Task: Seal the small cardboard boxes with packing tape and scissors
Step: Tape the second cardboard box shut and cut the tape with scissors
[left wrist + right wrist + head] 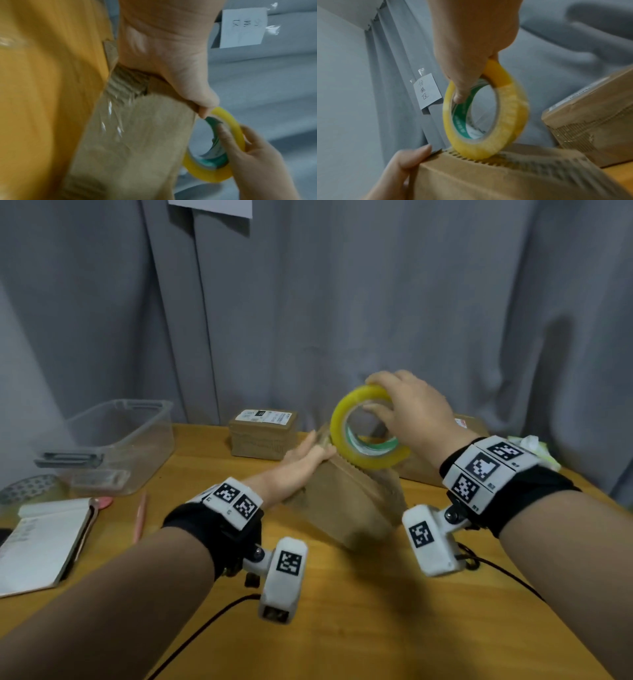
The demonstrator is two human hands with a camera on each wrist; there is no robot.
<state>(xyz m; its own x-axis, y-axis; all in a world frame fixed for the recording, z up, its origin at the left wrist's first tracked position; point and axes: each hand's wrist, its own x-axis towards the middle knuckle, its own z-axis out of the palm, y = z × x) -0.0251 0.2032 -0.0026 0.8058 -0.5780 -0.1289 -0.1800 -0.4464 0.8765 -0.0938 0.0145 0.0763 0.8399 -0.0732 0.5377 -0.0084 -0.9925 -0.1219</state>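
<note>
Small cardboard box (pixel 346 501) tilted on the wooden table (pixel 376 628), its far edge gripped by the left hand (pixel 301 463), yellow packing tape roll (pixel 366 431) pinched by the right hand (pixel 411 412), set against the box's upper edge, two more boxes behind.

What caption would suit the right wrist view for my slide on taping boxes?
Right hand holds the yellow tape roll on the cardboard box edge, left hand steadying it.
</note>
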